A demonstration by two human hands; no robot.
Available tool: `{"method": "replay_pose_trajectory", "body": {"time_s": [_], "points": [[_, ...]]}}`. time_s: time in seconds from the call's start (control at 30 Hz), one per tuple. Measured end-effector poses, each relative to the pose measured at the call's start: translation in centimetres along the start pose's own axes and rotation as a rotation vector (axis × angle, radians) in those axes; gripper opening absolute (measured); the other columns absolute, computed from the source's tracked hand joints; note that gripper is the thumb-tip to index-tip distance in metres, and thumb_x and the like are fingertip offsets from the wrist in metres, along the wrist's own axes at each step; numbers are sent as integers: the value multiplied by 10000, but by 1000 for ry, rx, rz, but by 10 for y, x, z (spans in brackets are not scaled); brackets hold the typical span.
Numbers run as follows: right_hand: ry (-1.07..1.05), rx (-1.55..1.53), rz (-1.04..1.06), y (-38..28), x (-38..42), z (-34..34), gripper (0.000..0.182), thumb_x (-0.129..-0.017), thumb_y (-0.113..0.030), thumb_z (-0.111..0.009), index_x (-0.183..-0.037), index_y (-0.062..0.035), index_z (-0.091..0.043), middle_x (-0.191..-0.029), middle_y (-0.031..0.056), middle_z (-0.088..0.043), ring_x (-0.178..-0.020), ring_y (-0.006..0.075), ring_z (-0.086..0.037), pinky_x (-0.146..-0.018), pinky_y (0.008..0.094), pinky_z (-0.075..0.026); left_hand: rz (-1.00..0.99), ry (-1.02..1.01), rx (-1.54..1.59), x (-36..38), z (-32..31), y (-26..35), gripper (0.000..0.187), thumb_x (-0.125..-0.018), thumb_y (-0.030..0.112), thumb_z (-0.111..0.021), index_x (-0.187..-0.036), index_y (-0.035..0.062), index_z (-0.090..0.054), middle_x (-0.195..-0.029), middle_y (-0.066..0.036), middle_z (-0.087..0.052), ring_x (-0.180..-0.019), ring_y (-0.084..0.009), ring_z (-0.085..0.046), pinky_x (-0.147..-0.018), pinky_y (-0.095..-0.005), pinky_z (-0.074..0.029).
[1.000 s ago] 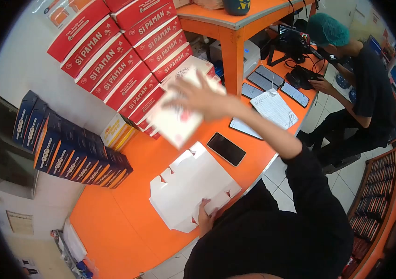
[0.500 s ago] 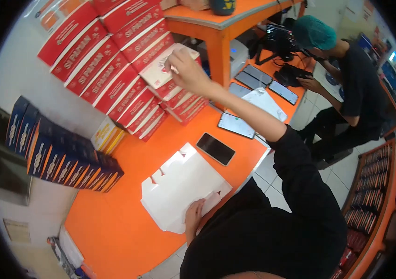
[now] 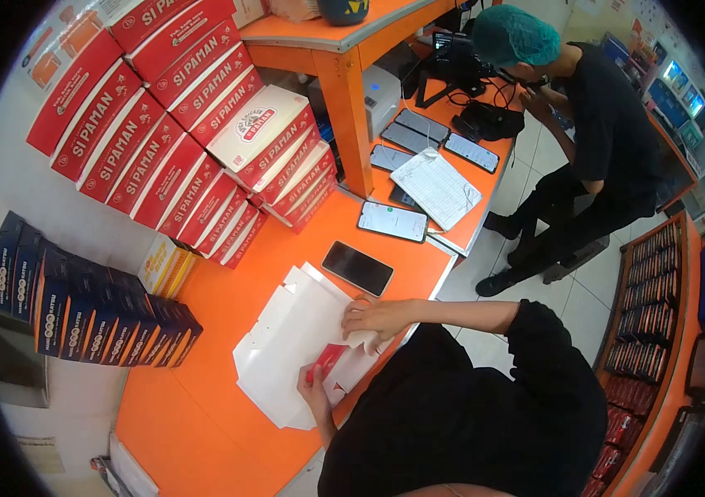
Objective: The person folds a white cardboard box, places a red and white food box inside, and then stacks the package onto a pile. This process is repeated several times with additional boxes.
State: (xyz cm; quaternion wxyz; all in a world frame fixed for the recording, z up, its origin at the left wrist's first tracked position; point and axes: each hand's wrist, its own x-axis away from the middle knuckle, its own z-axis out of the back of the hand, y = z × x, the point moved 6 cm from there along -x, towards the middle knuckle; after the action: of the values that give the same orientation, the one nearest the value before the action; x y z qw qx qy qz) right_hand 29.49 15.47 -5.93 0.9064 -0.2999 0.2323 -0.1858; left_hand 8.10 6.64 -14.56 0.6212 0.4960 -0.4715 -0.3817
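A flat white cardboard box blank (image 3: 274, 356) lies on the orange table in front of me. Its near edge is folded up, showing a red printed outer side. My left hand (image 3: 316, 394) grips the red flap near the blank's lower edge. With curled fingers, my right hand (image 3: 369, 320) holds the right end of the same folded edge; part of the flap is hidden behind it. A dark-screened phone (image 3: 357, 268) rests just beyond my right hand.
Tall stacks of red-and-white boxes (image 3: 153, 132) stand at the back left, with dark blue boxes (image 3: 104, 319) and yellow boxes (image 3: 172, 263) nearby. Several phones (image 3: 392, 219) and a sheet of paper (image 3: 437, 189) lie at the right. A co-worker (image 3: 609, 124) in a green hair cover sits beyond.
My right hand has come down from the top of the red box stack to the blank. The near edge is now folded up, its red side visible. The view has shifted slightly.
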Motion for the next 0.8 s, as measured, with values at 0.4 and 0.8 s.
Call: {"method": "replay_pose_trajectory", "body": {"time_s": [0.4, 0.8], "points": [[505, -424, -347, -20, -46, 10, 199, -732, -201, -736, -862, -70, -658, -831, 63, -584, -921, 232, -531, -838, 331, -406, 203, -68, 361, 1, 0, 85, 160, -929, 158, -540, -839, 31, -502, -853, -57, -552, -805, -128, -523, -737, -265, -452], [372, -152, -174, -88, -84, 19, 238, -802, -73, -631, -1026, -84, -550, -869, 89, -547, -770, 271, -548, -749, 348, -417, -888, 570, -570, 59, -23, 232, 251, -851, 66, -612, -1035, 15, -448, -1044, -109, -452, -1000, -208, -448, -923, -367, -380]]}}
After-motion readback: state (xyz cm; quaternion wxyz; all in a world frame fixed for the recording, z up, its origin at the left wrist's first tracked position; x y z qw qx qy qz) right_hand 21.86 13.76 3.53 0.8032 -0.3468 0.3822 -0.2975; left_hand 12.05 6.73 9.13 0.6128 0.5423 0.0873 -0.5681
